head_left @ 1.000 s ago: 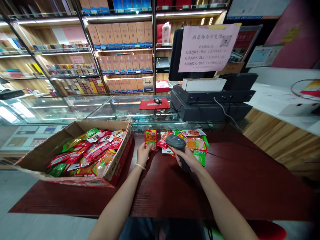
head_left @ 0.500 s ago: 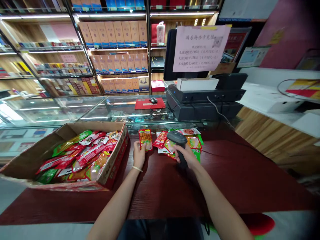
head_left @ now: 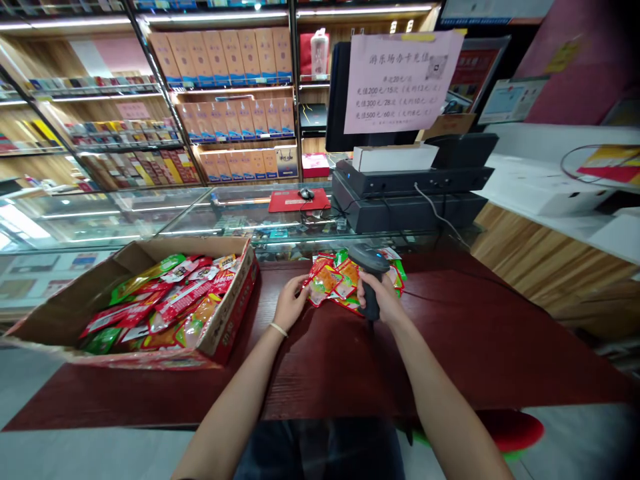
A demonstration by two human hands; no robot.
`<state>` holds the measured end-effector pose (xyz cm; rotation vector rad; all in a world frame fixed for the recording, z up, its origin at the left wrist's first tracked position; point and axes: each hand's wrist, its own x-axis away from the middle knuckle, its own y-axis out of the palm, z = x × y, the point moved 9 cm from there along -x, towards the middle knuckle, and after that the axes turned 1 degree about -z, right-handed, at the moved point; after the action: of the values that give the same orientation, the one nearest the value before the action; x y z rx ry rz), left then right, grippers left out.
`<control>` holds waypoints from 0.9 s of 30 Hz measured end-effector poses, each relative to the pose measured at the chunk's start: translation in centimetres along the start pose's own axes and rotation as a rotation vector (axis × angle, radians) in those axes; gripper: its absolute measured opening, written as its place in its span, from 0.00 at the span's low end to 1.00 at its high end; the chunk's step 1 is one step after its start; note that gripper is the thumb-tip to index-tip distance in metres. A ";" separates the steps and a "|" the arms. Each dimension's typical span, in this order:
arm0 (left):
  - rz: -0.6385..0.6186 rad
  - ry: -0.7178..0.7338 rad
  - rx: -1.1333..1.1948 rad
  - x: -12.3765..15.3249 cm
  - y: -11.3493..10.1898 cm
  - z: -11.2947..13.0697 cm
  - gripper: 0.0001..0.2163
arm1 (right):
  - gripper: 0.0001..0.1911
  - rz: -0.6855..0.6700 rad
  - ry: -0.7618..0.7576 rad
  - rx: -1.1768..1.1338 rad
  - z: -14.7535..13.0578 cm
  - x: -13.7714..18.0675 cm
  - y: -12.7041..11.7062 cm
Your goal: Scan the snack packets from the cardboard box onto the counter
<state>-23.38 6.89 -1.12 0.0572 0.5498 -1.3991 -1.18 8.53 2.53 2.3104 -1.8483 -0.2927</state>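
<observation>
My left hand [head_left: 291,302], with a pale band at its wrist, pinches the left edge of a red-rimmed snack packet [head_left: 323,283]. That packet lies over the left part of a pile of red and green snack packets [head_left: 347,280]. A black handheld barcode scanner [head_left: 369,259] is gripped in my right hand [head_left: 383,298], my fingers wrapped around its handle. The scanner's head is above the pile and hides part of it. Left of my hands, an open cardboard box [head_left: 239,313] holds several more packets [head_left: 173,303].
Both arms extend over a dark red wooden table [head_left: 320,373]. Behind it, a glass counter [head_left: 225,223] carries a red mouse pad [head_left: 283,201] with a mouse. At the back right stand a monitor with a pink paper sign [head_left: 400,83] and a black cash drawer [head_left: 410,212].
My left hand has brought its snack packet rightward onto the pile. My right hand and the scanner have shifted slightly right, the scanner more upright. The camera view has tilted down a little.
</observation>
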 end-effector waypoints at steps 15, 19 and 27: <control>0.084 0.203 0.025 1.4 -7.6 15.0 0.10 | 0.19 -0.128 0.019 0.132 -3.4 2.4 8.6; 0.065 0.238 -0.205 1.5 -14.6 18.2 0.11 | 0.19 -0.188 0.033 0.127 -3.5 3.0 12.0; -0.183 -0.158 -0.708 1.7 -25.9 8.1 0.15 | 0.18 -0.313 0.118 0.100 -0.7 3.4 18.5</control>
<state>-44.93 -2.52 12.47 -0.6810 0.9041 -1.3001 -17.69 1.22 7.72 2.6216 -1.4773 -0.1010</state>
